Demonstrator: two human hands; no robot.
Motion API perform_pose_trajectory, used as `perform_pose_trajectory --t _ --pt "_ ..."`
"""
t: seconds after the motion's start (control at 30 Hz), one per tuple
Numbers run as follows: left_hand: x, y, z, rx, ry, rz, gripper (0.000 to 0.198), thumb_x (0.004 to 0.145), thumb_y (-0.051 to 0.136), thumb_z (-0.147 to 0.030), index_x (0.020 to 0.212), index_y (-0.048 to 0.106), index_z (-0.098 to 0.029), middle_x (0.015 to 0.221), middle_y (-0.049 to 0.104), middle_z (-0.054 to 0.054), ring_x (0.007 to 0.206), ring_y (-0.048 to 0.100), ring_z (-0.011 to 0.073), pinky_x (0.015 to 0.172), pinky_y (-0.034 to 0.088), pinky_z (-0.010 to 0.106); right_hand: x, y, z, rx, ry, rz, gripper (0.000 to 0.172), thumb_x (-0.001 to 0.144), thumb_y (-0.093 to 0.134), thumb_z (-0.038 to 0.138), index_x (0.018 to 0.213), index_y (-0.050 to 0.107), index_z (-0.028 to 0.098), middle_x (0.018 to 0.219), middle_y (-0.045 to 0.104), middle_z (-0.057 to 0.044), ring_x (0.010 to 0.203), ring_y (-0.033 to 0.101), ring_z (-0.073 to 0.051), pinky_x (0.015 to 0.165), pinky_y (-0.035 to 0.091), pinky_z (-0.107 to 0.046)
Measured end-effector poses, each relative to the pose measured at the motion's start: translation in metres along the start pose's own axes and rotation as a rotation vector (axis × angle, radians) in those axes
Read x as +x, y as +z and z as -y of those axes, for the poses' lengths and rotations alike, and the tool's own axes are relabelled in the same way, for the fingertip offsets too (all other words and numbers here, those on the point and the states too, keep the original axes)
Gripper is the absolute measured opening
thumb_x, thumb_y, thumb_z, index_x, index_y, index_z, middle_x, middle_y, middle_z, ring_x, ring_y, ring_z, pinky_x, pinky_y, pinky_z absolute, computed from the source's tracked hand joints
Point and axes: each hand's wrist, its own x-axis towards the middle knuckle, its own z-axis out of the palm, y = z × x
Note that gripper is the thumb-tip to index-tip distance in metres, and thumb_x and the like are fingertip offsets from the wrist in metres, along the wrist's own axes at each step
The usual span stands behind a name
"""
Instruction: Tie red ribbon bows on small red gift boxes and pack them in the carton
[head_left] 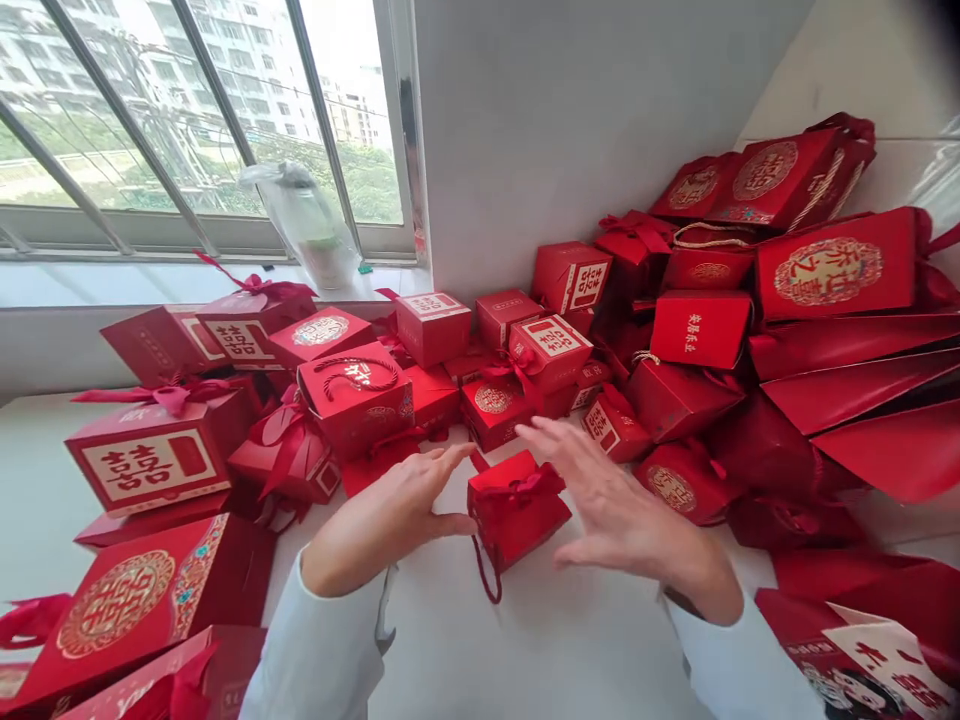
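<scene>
Fingers (439, 468) of the bare left hand (386, 525) and bare right hand (626, 505) are held spread, closed on nothing, with a small square red ribbon-tied gift box (517, 505) between them on a white tabletop (570, 640). No clear long axis is shown; a red cord handle (484, 572) is trailed toward the body, and the left thumb (457, 525) is placed nearer, just beside the box.

Bright daylight through the window (202, 110), washed nearly white toward the sky, with only soft, faint shadows among the red boxes (352, 400). Strong wide-angle bowing toward the frame edges, the window bars (120, 130) and sill (187, 285) curving and leaning. Slight motion blur on the fingers (577, 450), sharper detail elsewhere, and a dark smudge (941, 20) in the top right corner.
</scene>
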Motion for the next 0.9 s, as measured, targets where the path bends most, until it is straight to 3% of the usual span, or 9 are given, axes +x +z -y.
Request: perform_pose_trajectory --t 0.1,0.2,0.27,0.4,0.57,0.7,0.77,0.9 --pt "0.007 0.003 -0.002 -0.034 -0.054 0.05 0.077 0.075 0.068 -0.043 0.141 0.033 -0.02 0.128 0.056 0.014 0.113 0.056 0.0283 0.091 0.047 0.038 -0.014 0.008 -0.031 0.177 0.171 -0.023 0.126 0.055 0.084 0.024 0.147 -0.001 0.032 0.152 0.014 -0.01 0.141 0.012 -0.028 0.111 0.025 -0.048" --pt "0.016 0.009 -0.008 -0.032 -0.016 0.081 0.064 0.074 0.07 -0.042 0.129 0.046 -0.022 0.125 0.058 0.011 0.108 0.058 0.027 0.09 0.047 0.036 -0.008 0.035 -0.048 0.409 0.141 0.0 0.13 0.051 0.086 0.025 0.146 -0.002 0.03 0.152 0.014 -0.012 0.14 0.018 -0.028 0.11 0.027 -0.045" --pt "0.022 0.011 -0.013 -0.025 -0.029 0.134 0.051 0.076 0.068 -0.04 0.12 0.053 -0.019 0.116 0.062 0.011 0.104 0.06 0.0267 0.087 0.047 0.035 0.002 0.051 -0.052 0.544 0.104 -0.002 0.129 0.05 0.086 0.024 0.146 0.001 0.03 0.147 0.024 -0.014 0.135 0.029 -0.028 0.106 0.033 -0.043" --pt "0.03 0.013 -0.015 -0.054 -0.076 0.125 0.044 0.079 0.066 -0.033 0.117 0.053 -0.014 0.111 0.062 0.014 0.103 0.059 0.029 0.084 0.047 0.036 0.023 0.062 -0.053 0.654 0.065 -0.043 0.125 0.05 0.087 0.024 0.146 0.007 0.027 0.134 0.04 -0.015 0.119 0.05 -0.028 0.099 0.041 -0.042" --pt "0.033 0.013 -0.004 -0.154 -0.055 -0.011 0.054 0.076 0.069 -0.028 0.125 0.049 -0.019 0.118 0.057 0.012 0.103 0.057 0.0266 0.084 0.046 0.034 0.034 0.062 -0.051 0.624 0.12 -0.164 0.125 0.055 0.086 0.028 0.146 0.001 0.028 0.138 0.035 -0.016 0.121 0.047 -0.028 0.099 0.04 -0.043" --pt "0.032 0.011 0.003 -0.244 -0.039 -0.017 0.06 0.075 0.069 -0.038 0.128 0.047 -0.022 0.119 0.056 0.01 0.102 0.057 0.0251 0.081 0.046 0.031 0.034 0.055 -0.051 0.622 0.093 -0.077 0.124 0.057 0.085 0.032 0.147 0.0 0.03 0.144 0.027 -0.014 0.132 0.033 -0.028 0.102 0.039 -0.043" --pt "0.032 0.009 0.005 -0.246 -0.034 -0.01 0.049 0.081 0.062 -0.041 0.124 0.051 -0.021 0.115 0.058 0.008 0.099 0.058 0.0233 0.081 0.045 0.031 0.033 0.047 -0.05 0.607 0.04 -0.108 0.11 0.062 0.083 0.035 0.146 0.012 0.032 0.144 0.029 -0.01 0.133 0.032 -0.026 0.105 0.036 -0.042" --pt "0.037 0.009 0.005 -0.219 -0.051 -0.028 0.021 0.09 0.049 -0.031 0.105 0.057 -0.019 0.1 0.062 0.004 0.088 0.057 0.0189 0.079 0.042 0.029 0.032 0.03 -0.042 0.428 -0.025 -0.27 0.035 0.085 0.064 0.031 0.119 0.055 0.031 0.125 0.049 -0.004 0.117 0.047 -0.022 0.099 0.04 -0.038"
